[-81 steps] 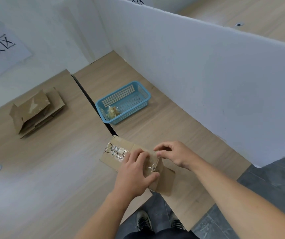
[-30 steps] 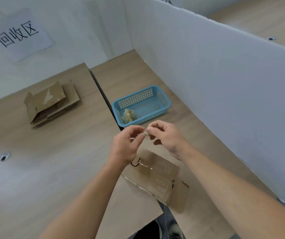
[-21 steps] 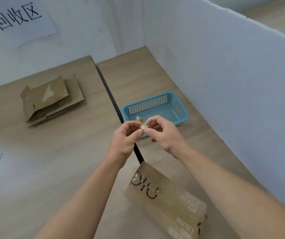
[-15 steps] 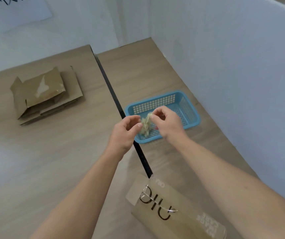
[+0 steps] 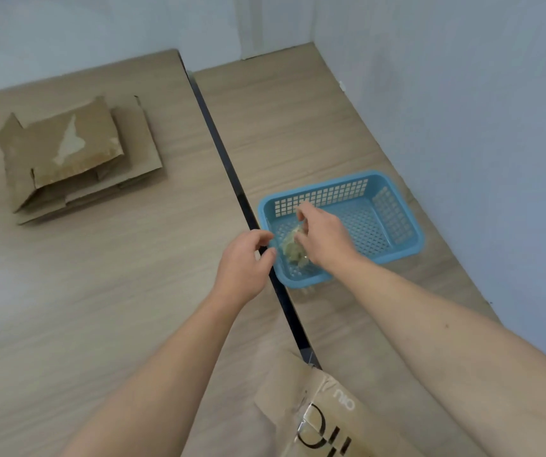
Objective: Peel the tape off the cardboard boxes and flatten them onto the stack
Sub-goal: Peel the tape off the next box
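A crumpled wad of peeled tape (image 5: 293, 247) lies in the near left corner of a blue plastic basket (image 5: 393, 225). My right hand (image 5: 322, 240) hovers just above the wad, index finger and thumb spread apart. My left hand (image 5: 245, 262) is beside the basket's left rim with loosely curled fingers that hold nothing. A cardboard box with black print (image 5: 324, 420) lies on the table at the bottom edge, below my arms. The stack of flattened cardboard (image 5: 76, 156) sits at the far left.
A dark gap (image 5: 232, 173) between two wooden tabletops runs from the back to the front, past the basket's left side. White partition walls (image 5: 463, 127) close off the back and the right.
Both hands lifted a strip of tape off the box and carried it forward to the basket. The left hand has let go, and the right hand's fingers have spread over the wad.
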